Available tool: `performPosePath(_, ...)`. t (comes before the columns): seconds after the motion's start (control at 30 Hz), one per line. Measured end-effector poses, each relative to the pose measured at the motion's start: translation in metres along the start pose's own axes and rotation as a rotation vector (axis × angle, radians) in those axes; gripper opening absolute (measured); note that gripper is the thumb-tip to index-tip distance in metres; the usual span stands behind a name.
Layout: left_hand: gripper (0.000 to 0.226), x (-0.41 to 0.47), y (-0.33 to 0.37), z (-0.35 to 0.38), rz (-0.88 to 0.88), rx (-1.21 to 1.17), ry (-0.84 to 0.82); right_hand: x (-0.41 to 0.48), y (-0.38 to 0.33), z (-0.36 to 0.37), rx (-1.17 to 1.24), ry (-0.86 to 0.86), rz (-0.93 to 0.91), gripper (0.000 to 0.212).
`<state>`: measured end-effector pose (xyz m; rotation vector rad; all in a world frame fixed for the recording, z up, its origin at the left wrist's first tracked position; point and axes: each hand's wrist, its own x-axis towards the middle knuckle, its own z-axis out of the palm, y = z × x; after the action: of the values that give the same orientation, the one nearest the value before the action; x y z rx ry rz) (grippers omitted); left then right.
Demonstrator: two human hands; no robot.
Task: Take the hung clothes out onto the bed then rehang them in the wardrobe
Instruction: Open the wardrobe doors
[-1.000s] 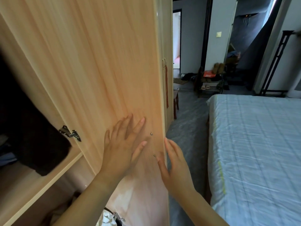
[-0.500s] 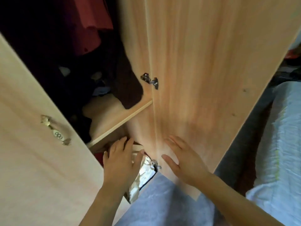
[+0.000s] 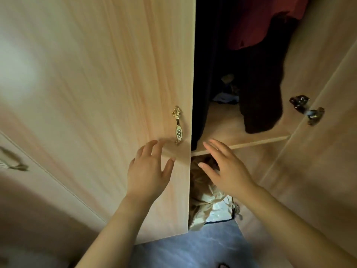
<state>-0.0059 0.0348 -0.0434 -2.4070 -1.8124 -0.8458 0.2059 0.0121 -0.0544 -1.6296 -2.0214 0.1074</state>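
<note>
The light-wood wardrobe stands in front of me. Its left door (image 3: pixel 108 93) hangs nearly closed, with a gold and white handle (image 3: pixel 178 126) at its edge. My left hand (image 3: pixel 149 171) is open, fingers spread, just below that handle on the door face. My right hand (image 3: pixel 226 169) is open in front of the gap, below the shelf (image 3: pixel 241 145). Inside hang a dark brown garment (image 3: pixel 264 89), a red garment (image 3: pixel 257 22) above it and a black one (image 3: pixel 201 78) by the door edge. The bed is out of view.
The right door (image 3: pixel 324 132) is swung open, with a metal hinge (image 3: pixel 307 109) on it. Crumpled tan and white fabric or bags (image 3: pixel 208 202) fill the lower compartment. Grey-blue floor (image 3: pixel 193 250) lies below. Another door with a handle (image 3: pixel 13 163) is at far left.
My view has swung left from the open right door to the wardrobe opening. Both hands left the right door; the left hand now rests on the left door, the right hovers at the gap.
</note>
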Motion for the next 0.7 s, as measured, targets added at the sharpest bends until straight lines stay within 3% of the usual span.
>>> performPosePath(0.37,0.03,0.044,0.065,0.019,-0.301,-0.257,0.275,0.093,0.043,-0.017,0.259,0.009,-0.38,0.055)
performPosePath(0.5,0.025,0.046,0.077,0.023,-0.443,-0.388,0.304,0.106,0.053,-0.021,0.353,-0.034,-0.467,0.055)
performPosePath(0.7,0.026,0.036,0.094,0.021,-0.489,-0.354,0.344,0.118,0.05,-0.023,0.585,-0.021,-0.49,0.054)
